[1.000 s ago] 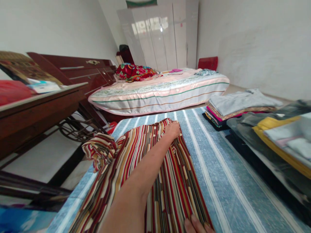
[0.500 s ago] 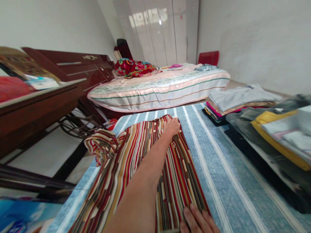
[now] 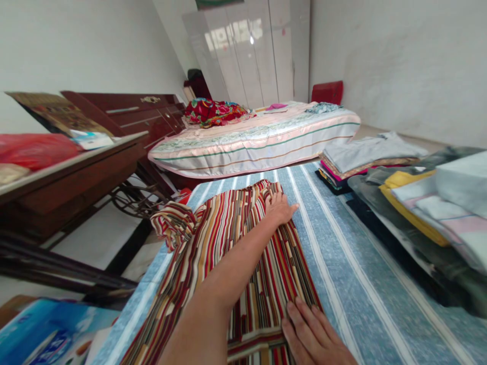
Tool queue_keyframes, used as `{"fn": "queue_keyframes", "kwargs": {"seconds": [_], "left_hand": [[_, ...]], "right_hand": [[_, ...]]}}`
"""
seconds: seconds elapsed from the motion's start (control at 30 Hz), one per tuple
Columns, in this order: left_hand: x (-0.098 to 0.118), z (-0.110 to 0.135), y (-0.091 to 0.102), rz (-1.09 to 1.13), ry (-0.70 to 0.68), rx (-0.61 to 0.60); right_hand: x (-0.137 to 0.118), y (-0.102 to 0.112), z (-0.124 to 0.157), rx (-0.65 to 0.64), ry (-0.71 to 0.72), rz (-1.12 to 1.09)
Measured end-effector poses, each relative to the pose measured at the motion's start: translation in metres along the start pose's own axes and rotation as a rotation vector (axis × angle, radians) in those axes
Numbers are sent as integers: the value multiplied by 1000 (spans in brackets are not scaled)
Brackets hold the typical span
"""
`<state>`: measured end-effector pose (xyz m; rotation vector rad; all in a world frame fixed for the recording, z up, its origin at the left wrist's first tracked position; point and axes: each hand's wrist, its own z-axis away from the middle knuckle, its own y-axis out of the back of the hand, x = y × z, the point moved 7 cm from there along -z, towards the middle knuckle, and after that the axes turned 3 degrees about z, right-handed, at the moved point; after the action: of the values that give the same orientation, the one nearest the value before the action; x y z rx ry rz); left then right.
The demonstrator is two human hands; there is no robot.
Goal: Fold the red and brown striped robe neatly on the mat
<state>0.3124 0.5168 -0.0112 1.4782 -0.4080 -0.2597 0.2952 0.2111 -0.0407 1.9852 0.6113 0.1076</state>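
A striped garment [image 3: 216, 248] in red, brown, tan, black and cream lies spread over the blue-and-white striped bed cover. One bunched part [image 3: 173, 223] of it is gathered in a heap at its left edge. My left hand [image 3: 279, 208] rests flat on the garment's far right corner, thumb sticking out to the right over its edge. Palm down, my right hand [image 3: 314, 332] lies on the garment's near right edge with fingers extended. My left forearm covers part of the fabric.
Folded clothes [image 3: 369, 157] and a second pile [image 3: 422, 203] sit on the right side of the blue striped surface [image 3: 342, 253]. At left stand a wooden table [image 3: 76, 182] and a blue package [image 3: 57, 329]. Another bed [image 3: 258, 142] is beyond.
My left hand has slid slightly toward me, and its thumb now stands out from the fingers. My right hand shows more fully on the near edge. The view has shifted a little.
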Motion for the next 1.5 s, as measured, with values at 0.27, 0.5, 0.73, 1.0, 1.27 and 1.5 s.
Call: {"fn": "queue_keyframes", "kwargs": {"seconds": [0.27,0.5,0.73,1.0,1.27,1.5], "left_hand": [[-1,6,-4,60,22,-64],[18,44,4,28,69,-43],[21,55,-12,33,74,-93],[39,99,0,20,57,-44],[50,128,-9,22,-5,-45],[48,160,-3,-32,-61,-4]], "right_hand": [[-3,6,0,-13,102,25],[-8,28,-5,-148,-25,-51],[-6,39,-11,-242,-50,-78],[-7,41,-12,-256,-39,-66],[-5,42,-11,-293,-40,-70],[-2,49,-16,-265,-17,-34]]}}
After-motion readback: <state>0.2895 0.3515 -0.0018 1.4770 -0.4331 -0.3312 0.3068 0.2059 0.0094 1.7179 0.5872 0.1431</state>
